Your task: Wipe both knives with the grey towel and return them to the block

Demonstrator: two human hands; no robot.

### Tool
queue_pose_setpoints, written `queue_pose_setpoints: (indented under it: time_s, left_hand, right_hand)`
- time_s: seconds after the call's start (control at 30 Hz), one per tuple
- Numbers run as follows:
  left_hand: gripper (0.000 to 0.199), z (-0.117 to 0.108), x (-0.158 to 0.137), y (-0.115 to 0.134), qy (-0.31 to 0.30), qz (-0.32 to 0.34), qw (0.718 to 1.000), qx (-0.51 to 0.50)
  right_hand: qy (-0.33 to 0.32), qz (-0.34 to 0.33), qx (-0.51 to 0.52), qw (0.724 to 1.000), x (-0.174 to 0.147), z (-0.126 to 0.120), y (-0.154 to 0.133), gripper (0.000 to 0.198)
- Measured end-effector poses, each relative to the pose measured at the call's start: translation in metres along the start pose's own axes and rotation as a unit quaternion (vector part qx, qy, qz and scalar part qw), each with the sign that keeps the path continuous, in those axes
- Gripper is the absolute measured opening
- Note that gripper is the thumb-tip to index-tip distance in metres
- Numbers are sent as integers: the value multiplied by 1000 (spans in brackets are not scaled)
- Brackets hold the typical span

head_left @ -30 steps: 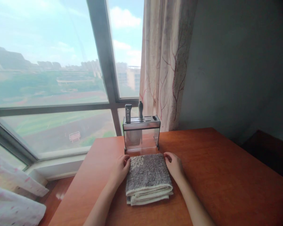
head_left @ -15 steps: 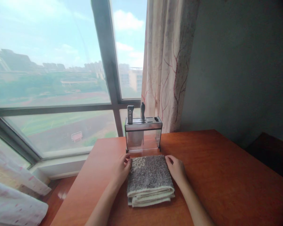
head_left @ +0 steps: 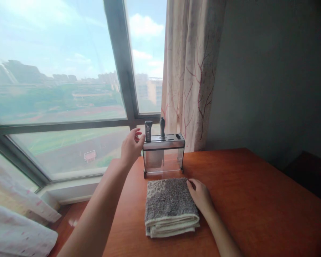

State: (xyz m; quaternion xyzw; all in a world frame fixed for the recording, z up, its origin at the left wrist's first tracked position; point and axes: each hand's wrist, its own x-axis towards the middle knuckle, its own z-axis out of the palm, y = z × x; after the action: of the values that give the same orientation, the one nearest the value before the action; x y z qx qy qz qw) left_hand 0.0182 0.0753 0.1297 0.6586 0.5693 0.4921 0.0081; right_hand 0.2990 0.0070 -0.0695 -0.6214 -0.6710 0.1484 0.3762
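Observation:
My left hand (head_left: 132, 145) is raised at the left end of a knife block (head_left: 163, 142) with clear walls. Its fingers are curved and apart, holding nothing, and the thumb tip is right beside a dark knife handle (head_left: 148, 131); whether they touch I cannot tell. A second dark handle (head_left: 162, 127) stands upright in the block's top, and a blade shows faintly through the wall. In front of the block lies a folded grey towel (head_left: 171, 200) with pale edges. My right hand (head_left: 199, 192) rests by its far right corner, fingers closed on the edge.
The block and towel are on a reddish-brown wooden table (head_left: 246, 200). Behind and left is a large window with a dark frame (head_left: 120, 60). A patterned curtain (head_left: 189, 71) hangs behind the block, another curtain (head_left: 21, 228) at lower left.
My left hand has left the towel's left side and moved up and forward to the knife block's left handle. My right hand has stayed at the towel's corner.

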Motion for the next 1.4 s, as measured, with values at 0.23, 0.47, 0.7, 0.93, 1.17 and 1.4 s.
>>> queue_pose_setpoints:
  time_s: [0.23,0.47,0.7,0.93,1.17,1.4]
  left_hand:
    - [36,14,20,-10,-65,51,996,13]
    - [31,16,25,-16,-75,72,995,-7]
    - [43,21,24,-21,-112,29,983,-139]
    - [34,25,28,-18,-123,32,980,-155]
    - [32,17,37,-11,-150,32,974,-167]
    - [34,4,54,12,-116,29,964,-237]
  right_hand:
    - [-1,-5,-14,1000,1,2,1,33]
    - [-2,2,-13,1000,2,1,1,30]
    - [-1,1,-11,1000,1,0,0,29]
    - [-2,7,-11,1000,1,-1,-2,28]
    - [-10,1,-18,1000,1,-2,-1,29]
    - [-9,-2,-25,1000,1,-2,-1,28]
